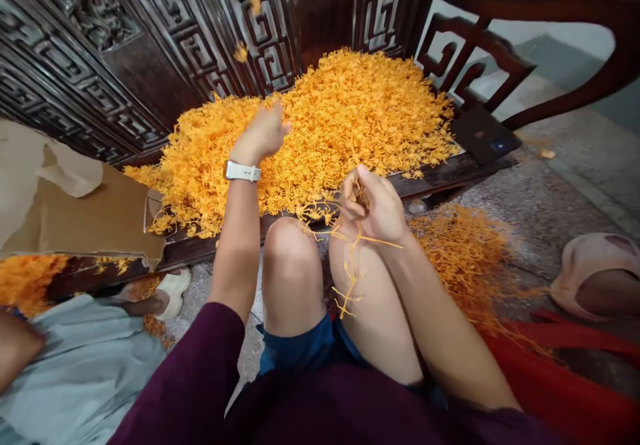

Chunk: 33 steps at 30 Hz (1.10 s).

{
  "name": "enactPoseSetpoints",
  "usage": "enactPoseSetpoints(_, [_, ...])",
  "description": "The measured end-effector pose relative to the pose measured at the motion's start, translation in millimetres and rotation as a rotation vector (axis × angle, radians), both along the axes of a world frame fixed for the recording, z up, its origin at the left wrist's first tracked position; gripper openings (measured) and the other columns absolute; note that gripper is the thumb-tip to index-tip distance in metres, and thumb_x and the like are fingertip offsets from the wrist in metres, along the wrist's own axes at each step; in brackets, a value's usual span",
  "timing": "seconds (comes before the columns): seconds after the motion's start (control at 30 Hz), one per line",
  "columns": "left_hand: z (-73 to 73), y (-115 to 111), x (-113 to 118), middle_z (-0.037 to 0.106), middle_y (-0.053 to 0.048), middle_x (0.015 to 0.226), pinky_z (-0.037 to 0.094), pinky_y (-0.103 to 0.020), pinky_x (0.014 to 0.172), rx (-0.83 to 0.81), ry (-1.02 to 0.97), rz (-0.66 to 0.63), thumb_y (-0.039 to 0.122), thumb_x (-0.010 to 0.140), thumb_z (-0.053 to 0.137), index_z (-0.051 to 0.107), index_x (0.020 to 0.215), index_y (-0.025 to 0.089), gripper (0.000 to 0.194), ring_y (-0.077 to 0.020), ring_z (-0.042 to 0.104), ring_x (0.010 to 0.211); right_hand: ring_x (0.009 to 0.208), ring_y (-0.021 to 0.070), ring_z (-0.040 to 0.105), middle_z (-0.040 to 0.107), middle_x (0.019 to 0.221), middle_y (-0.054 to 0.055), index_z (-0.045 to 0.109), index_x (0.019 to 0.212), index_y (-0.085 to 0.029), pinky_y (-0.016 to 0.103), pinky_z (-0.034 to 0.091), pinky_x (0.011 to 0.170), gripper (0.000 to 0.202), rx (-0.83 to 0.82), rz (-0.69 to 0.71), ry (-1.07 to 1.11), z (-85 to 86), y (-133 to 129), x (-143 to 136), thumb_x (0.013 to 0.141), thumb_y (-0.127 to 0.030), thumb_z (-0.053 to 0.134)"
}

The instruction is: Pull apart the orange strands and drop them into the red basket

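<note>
A large heap of small orange branched plastic pieces (370, 105) covers a dark wooden bench seat. My left hand (263, 131), with a white-strapped watch (243, 171) on its wrist, is over the left part of the heap. Its fingers are smeared by motion, so whether they hold anything is unclear. Two loose orange pieces (241, 52) hang in mid-air beyond it, against the carved bench back. Above my right knee, my right hand (377, 205) is closed with curled fingers around thin orange plastic sprues (354, 265), whose branching stems dangle below the palm.
Stripped orange stems (457, 251) lie piled on the floor at right, beside a red plastic stool or frame (565, 378). A dark phone (485, 135) rests at the bench's right end. A cardboard box (95, 211) stands at left, near another person's grey clothing (95, 365).
</note>
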<state>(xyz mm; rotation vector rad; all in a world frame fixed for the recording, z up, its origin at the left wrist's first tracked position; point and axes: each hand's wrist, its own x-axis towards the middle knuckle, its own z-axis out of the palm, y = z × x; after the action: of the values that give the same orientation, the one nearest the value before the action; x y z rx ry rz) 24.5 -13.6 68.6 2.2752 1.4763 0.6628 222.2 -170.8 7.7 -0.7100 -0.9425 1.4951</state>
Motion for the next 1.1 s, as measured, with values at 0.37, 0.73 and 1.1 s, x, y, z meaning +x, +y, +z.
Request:
enactPoseSetpoints(0.37, [-49.9, -93, 59, 0.077, -0.015, 0.115, 0.059, -0.030, 0.081, -0.469, -0.630, -0.487, 0.075, 0.088, 0.067, 0.073, 0.126, 0.018, 0.069, -0.0227, 0.075, 0.097, 0.046, 0.0126, 0.018, 0.025, 0.054, -0.005, 0.044, 0.075, -0.026, 0.028, 0.019, 0.048, 0.054, 0.077, -0.368, 0.018, 4.1, -5, 31, 0.100, -0.074, 0.046])
enactPoseSetpoints(0.73, [-79.2, -127, 101, 0.063, -0.002, 0.069, 0.046, -0.028, 0.060, -0.650, -0.516, -0.548, 0.072, 0.087, 0.070, 0.068, 0.074, 0.018, 0.056, -0.0134, 0.056, 0.063, 0.044, 0.0066, 0.017, 0.026, 0.048, -0.007, 0.040, 0.059, -0.022, 0.025, 0.023, 0.050, 0.055, 0.333, -0.314, 0.314, 0.2, -15, 74, 0.096, -0.055, 0.064])
enactPoseSetpoints(1.1, [-73.7, -128, 112, 0.078, -0.007, 0.105, 0.060, -0.027, 0.083, -0.796, -1.209, -0.386, 0.055, 0.095, 0.074, 0.075, 0.104, 0.018, 0.038, -0.0145, 0.074, 0.090, 0.077, 0.0210, 0.056, 0.052, 0.078, 0.005, 0.057, 0.067, -0.025, 0.040, 0.050, 0.082, 0.036, 0.499, -0.652, -0.155, 10.5, -9, 52, 0.092, -0.051, 0.059])
